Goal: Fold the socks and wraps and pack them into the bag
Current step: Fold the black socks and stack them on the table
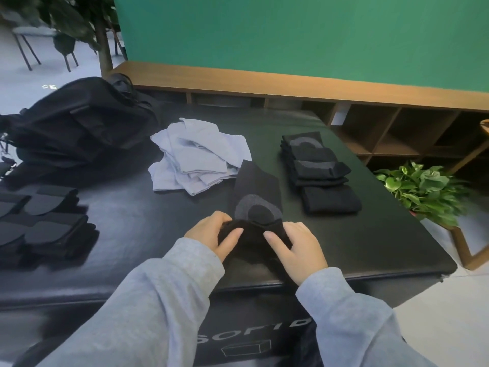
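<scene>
Only writing anywhere is on the front face of the bench (pixel 127 229), pale letters that look like "SOFT B", cut off by the right sleeve, with a little box outline drawn under it. Both hands are on one black sock (pixel 255 197) lying near the front edge of the bench: the left hand (pixel 215 234) has its fingers (pixel 232 235) curled over the bunched near end, thumb tucked under, and the right hand (pixel 299 247) grips the same end from the other side with its index finger laid out flat on top. The rest of that sock stretches away from the person, grey heel patch facing up. Just beyond it sits one loose pile of pale grey socks (pixel 197 157), count impossible since they're all tangled. On the right there's a neat row of folded black socks (pixel 320 170), roughly four or five, near the right edge. On the left edge is a stack of dark wraps (pixel 42 221), too blurry to count. One black bag (pixel 79 123) sits at the far left corner. The bare bench top shows between the wraps and the hands. A green potted plant (pixel 423 189) stands on the floor off the right side.
</scene>
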A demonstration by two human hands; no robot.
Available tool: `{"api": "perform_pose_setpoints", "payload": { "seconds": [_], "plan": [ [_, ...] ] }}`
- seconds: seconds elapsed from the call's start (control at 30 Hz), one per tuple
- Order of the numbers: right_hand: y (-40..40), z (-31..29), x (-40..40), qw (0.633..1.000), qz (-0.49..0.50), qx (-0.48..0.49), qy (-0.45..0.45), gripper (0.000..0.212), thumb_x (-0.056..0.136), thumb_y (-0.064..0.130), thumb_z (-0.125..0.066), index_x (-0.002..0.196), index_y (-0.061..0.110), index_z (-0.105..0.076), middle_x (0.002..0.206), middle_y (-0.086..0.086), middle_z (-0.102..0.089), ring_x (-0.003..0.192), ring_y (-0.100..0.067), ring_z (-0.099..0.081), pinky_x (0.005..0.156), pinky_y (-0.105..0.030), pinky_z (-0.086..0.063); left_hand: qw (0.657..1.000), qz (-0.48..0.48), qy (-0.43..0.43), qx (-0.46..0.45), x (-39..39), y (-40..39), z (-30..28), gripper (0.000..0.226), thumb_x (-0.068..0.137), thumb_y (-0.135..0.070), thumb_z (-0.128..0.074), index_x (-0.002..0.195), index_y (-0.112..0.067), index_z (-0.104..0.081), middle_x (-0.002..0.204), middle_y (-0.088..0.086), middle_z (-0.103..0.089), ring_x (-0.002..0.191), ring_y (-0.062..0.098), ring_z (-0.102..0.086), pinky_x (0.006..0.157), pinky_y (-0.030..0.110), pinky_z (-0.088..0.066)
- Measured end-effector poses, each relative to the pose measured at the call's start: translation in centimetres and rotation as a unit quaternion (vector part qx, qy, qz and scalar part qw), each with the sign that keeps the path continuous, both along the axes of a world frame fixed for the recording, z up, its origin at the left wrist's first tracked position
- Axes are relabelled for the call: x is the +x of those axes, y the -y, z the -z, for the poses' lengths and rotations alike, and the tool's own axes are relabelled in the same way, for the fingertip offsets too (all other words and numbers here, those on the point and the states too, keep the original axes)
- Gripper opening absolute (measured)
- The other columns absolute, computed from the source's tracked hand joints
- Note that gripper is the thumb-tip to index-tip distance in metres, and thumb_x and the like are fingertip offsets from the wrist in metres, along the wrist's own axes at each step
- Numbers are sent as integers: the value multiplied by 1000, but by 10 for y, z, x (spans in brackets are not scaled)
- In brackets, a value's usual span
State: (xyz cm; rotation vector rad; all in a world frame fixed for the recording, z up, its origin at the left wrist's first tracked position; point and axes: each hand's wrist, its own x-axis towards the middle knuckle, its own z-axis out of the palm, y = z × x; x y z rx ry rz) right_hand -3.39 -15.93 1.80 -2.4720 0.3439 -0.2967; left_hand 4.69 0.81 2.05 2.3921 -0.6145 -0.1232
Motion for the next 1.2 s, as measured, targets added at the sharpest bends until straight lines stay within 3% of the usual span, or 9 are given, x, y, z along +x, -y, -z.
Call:
{"api": "perform_pose_setpoints", "payload": {
  "seconds": [0.17,0.27,0.43,0.67,0.77,0.83,0.93,1.1,1.2],
  "plan": [
    [1,2,0,999,45,18,2,20,95,40,-44,86,24,-53,83,8,-52,81,-8,-49,71,-20,-35,999,-17,-32,2,-2,1,-5,27,93,-41,-47,115,-27,-39,97,-12,-48,86,5,-47,75,18,-37],
    [3,7,1,996,81,-12,38,29,95,31,-47,70,15,-49,72,7,-48,76,-13,-46,63,-19,-30,998,-23,-52,-20,-1,2,-2,36,91,-40,-52,122,-29,-36,107,-8,-57,85,6,-50,75,18,-39],
    [5,14,4,993,102,-50,41,34,93,25,-49,68,3,-49,76,1,-49,76,-16,-45,64,-22,-30,1000,-24,-13,0,5,4,8,49,89,-39,-55,130,-25,-30,82,-10,-49,63,6,-49,56,14,-33],
    [5,17,8,992,117,-45,31,38,90,27,-56,61,10,-40,83,3,-51,84,-17,-48,68,-21,-34,997,-55,44,21,6,7,8,37,93,-36,-49,122,-21,-31,77,-9,-50,69,10,-54,68,27,-47],
    [6,18,9,993,103,-25,52,14,88,26,-62,93,15,-56,117,3,-51,111,-14,-44,91,-17,-34,996,-60,59,15,7,5,9,23,93,-27,-51,113,-20,-41,87,-9,-48,78,10,-51,68,24,-42],
    [6,18,10,995,82,-47,41,32,91,27,-57,121,14,-52,135,4,-43,130,-12,-31,100,-12,-18,993,-33,114,19,9,3,13,18,90,-10,-53,104,-19,-55,104,-5,-51,95,16,-50,73,24,-41],
    [6,17,12,995,69,-68,11,38,97,30,-44,131,13,-50,145,6,-33,140,-8,-15,100,-11,-8,987,18,155,41,12,3,18,40,78,9,-50,97,-20,-69,119,-1,-54,112,26,-47,82,28,-38],
    [6,18,10,996,73,-49,20,28,96,30,-47,112,13,-61,138,6,-41,138,-7,-17,98,-10,-9,979,11,202,31,8,3,16,23,77,-26,-48,79,-31,-70,100,-5,-64,100,22,-55,76,39,-44],
    [5,16,6,997,65,-17,25,21,93,31,-51,83,16,-63,132,8,-45,136,-4,-21,99,-12,-13,985,-28,136,101,7,7,13,26,91,-43,-42,104,-36,-63,127,-12,-49,126,15,-34,102,38,-25]
  ]
}}
